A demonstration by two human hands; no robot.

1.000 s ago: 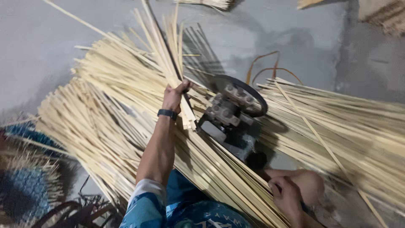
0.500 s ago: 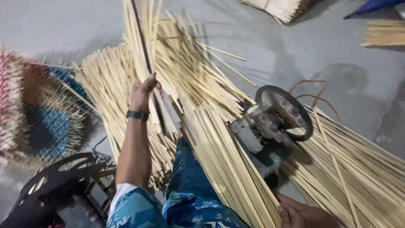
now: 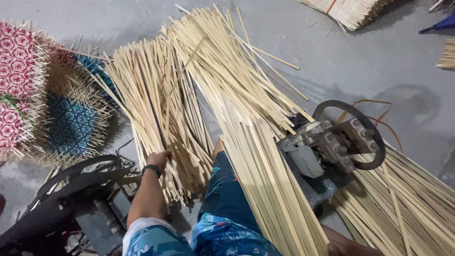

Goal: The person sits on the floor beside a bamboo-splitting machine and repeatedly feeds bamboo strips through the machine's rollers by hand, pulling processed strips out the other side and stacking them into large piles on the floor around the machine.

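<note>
The left hand rests on a flat pile of long pale bamboo strips lying on the grey floor. Its fingers curl down onto the strips, and a thin dark stick seems to run up from them, but I cannot tell if they grip it. The right hand peeks in at the bottom edge, and I cannot tell if it is open. To do this well, press the strips flat, keep them side by side, and stay clear of the grey metal machine with a black wheel.
</note>
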